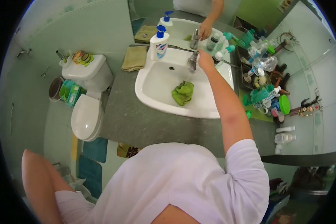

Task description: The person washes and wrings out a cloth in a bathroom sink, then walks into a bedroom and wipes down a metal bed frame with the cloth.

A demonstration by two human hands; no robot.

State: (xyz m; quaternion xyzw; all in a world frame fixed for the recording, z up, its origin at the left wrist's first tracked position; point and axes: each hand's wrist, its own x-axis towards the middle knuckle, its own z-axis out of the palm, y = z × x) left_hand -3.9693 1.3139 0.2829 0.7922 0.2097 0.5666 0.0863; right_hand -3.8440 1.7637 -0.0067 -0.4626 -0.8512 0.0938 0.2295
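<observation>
My right hand reaches across the sink to the metal faucet, its fingers closed at the faucet's handle. The grip is partly hidden by the back of the hand. A crumpled green cloth lies in the basin below the spout. Whether water runs from the spout I cannot tell. Of my left side only the bent arm shows, at the lower left; the left hand is out of view. Just right of my right hand, a small bottle stands on the sink's rim.
A white pump bottle stands on the sink's back left corner, beside a folded tan towel. Many bottles and a green cup crowd the right counter. A mirror rises behind. The toilet is to the left.
</observation>
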